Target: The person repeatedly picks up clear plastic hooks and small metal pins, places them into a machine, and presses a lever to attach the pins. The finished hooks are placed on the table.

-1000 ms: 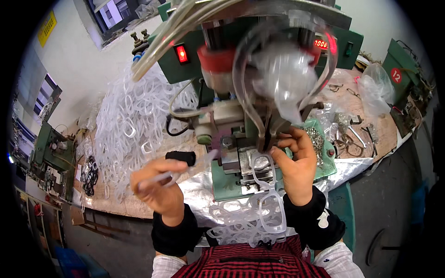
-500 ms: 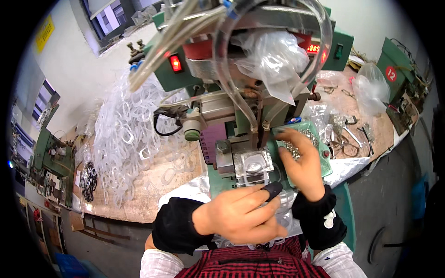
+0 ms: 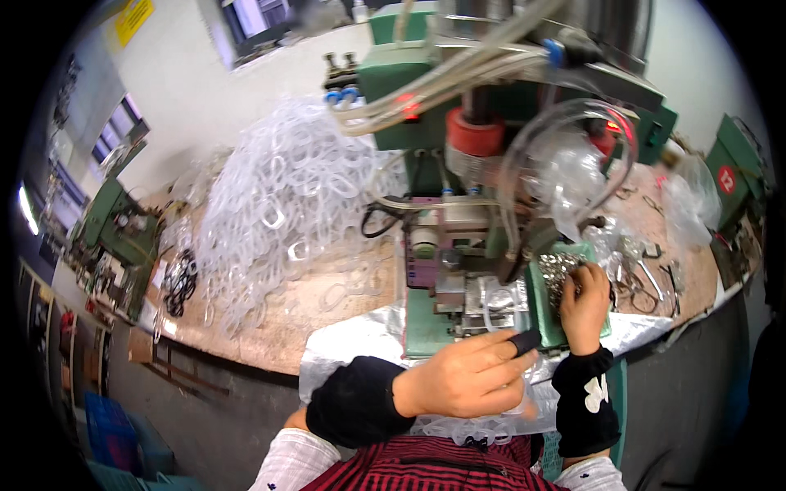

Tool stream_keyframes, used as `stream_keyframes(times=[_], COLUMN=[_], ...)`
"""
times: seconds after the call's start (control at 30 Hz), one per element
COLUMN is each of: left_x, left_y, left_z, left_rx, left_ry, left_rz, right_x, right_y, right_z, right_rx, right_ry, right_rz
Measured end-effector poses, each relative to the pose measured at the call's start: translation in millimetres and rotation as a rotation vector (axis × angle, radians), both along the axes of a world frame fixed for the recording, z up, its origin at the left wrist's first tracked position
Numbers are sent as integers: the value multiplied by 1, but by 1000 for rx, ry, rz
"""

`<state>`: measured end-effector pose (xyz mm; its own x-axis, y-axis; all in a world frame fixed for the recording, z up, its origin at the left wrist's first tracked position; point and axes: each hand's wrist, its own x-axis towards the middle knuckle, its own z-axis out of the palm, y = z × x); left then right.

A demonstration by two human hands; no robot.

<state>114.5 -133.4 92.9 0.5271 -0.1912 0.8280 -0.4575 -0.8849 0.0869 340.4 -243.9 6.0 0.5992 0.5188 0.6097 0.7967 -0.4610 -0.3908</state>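
My left hand (image 3: 471,376) is in front of the press, its fingers curled together and a black cover on one finger. Whatever those fingers hold is hidden. Just behind them, a clear plastic loop (image 3: 489,317) stands at the silver metal fixture (image 3: 509,301) of the green press (image 3: 426,331). My right hand (image 3: 586,303) reaches into a green tray (image 3: 542,311), fingers bent down onto a heap of small shiny metal parts (image 3: 557,274). Its fingertips touch the heap; any part between them is too small to make out.
A big pile of clear plastic loops (image 3: 278,196) covers the bench at the left. More loops (image 3: 467,427) lie on my lap. Clear hoses (image 3: 512,188) hang over the press. Right of the tray are a wrench (image 3: 651,280) and a plastic bag (image 3: 688,200).
The view has shifted, so the press appears further right. My right hand has moved from above the tray's left side down into the metal parts. My left hand stays before the fixture, fingers more gathered.
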Motion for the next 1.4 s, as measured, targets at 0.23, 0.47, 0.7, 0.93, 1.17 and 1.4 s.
stream_keyframes(times=[0.23,0.47,0.7,0.93,1.17,1.4], left_x=[-49,-24,-38,-86,-92,-92], left_y=[62,94,110,167,236,189], left_z=[-91,-111,-110,-76,-96,-114], left_rx=[-802,-920,-761,78,330,-1349], left_ry=[-49,338,121,301,667,-44], left_rz=[779,782,935,1102,743,476], right_x=[-22,-15,-8,-33,-44,-70], right_y=[-14,14,-7,-68,6,21], right_z=[-3,9,-2,-3,65,64], right_rx=[277,370,441,391,375,512], right_ry=[370,362,544,638,724,780], right_rz=[-5,143,124,13,325,414])
